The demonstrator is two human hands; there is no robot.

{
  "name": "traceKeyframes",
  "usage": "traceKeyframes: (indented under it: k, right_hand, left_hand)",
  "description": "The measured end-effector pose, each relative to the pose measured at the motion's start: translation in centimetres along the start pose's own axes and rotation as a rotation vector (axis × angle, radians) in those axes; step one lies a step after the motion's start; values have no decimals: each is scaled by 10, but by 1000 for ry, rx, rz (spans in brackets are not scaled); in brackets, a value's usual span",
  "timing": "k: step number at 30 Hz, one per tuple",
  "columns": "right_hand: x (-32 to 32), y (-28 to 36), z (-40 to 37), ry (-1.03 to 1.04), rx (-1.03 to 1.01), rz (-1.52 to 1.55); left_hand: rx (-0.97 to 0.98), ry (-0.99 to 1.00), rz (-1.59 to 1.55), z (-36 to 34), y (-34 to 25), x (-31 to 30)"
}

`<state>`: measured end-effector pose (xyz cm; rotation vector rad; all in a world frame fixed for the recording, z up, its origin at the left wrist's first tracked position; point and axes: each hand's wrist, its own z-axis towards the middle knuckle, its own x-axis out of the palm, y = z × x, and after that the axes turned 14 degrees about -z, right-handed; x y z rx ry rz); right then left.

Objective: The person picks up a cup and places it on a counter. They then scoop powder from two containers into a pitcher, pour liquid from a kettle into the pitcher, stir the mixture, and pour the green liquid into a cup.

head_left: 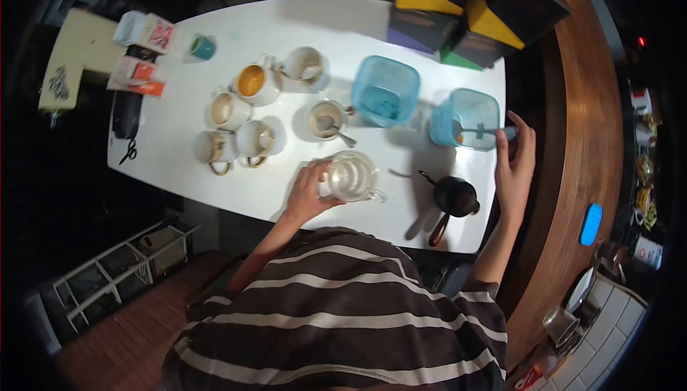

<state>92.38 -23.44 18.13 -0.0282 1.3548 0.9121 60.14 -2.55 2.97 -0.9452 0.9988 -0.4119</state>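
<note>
My left hand [310, 192] is wrapped round the side of a clear glass jug [352, 176] standing near the front edge of the table. My right hand [517, 153] pinches the handle end of a spoon [482, 131]. The spoon's bowl is down inside a translucent blue plastic container [478, 101], with a little brown stuff beside it. To the left of that stands a second blue container [386, 79], holding something dark at its bottom. A cup [315, 110] with a metal spoon [336, 130] resting in it sits just beyond the jug.
Several mugs [222, 110] cluster on the left of the white table [215, 44]. A black long-handled pot [455, 196] stands at the front right. Dark boxes [472, 11] fill the far right corner. Scissors [129, 152], cartons [147, 31] and a small teal cup [203, 47] lie far left.
</note>
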Motion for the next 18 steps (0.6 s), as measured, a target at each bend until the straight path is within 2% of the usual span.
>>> traceKeyframes:
  k: [3, 5, 6, 7, 9, 11, 13, 15, 17, 18]
  right_hand:
    - [-13, 16, -6, -230, -5, 19]
    - [-34, 36, -16, -348, -72, 17]
    - [-47, 39, -25, -345, -131, -101]
    - [-51, 47, -35, -391, -163, -83]
    - [-44, 63, -50, -471, -340, 108]
    - [-26, 82, -68, -368, -399, 338]
    - [0, 92, -89, -136, -366, 404]
    - [15, 112, -106, 88, -425, 441]
    - [36, 131, -122, 270, -508, 520]
    - [39, 138, -122, 278, -528, 531]
  left_hand:
    - [-17, -25, 37, 0, -8, -6]
    - [13, -33, -56, -3, -5, -6]
    - [49, -50, -103, -4, -7, -8]
    - [54, -86, -99, -7, -10, -10]
    - [33, -212, -293, -15, -20, -14]
    - [38, -316, -291, -34, -18, -18]
    - [43, -412, -276, -49, -25, -31]
    - [32, -482, -298, -59, -44, -53]
    - [-23, -511, -286, -76, -44, -71]
    - [-24, -532, -274, -81, -44, -77]
